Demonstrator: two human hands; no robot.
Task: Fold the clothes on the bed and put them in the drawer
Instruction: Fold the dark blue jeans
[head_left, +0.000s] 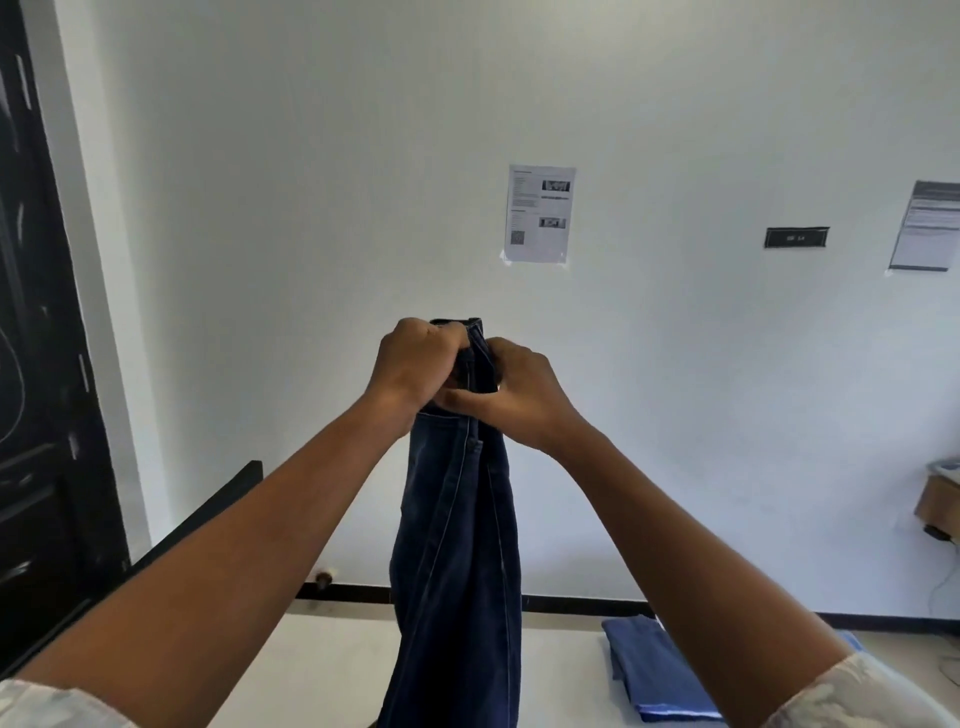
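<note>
At the far left stands a black door (41, 364), and a dark bed rail (208, 514) runs down from it towards the pale bed (322, 665) along the bottom of the view. Above the bed, the left hand (415, 364) is curled tight round the waistband of a pair of dark blue jeans (457, 545). The jeans are held up in the air at the middle of the view and hang lengthwise, with the legs together and the lower end dropping out of sight. The right hand (519, 395) grips the same waistband from the other side, its thumb laid across the denim, so both hands are closed on the jeans and almost touch each other. On the wall behind are a taped printed sheet (540, 213), a small black label (796, 237) and a second sheet (930, 228). Below the right forearm a folded blue garment (660, 670) already lies on the bed. This looks like the start of folding the jeans, with the halves being matched at the waist. The next move probably calls for lowering them flat on the bed and doubling the legs up. No drawer is in view.
</note>
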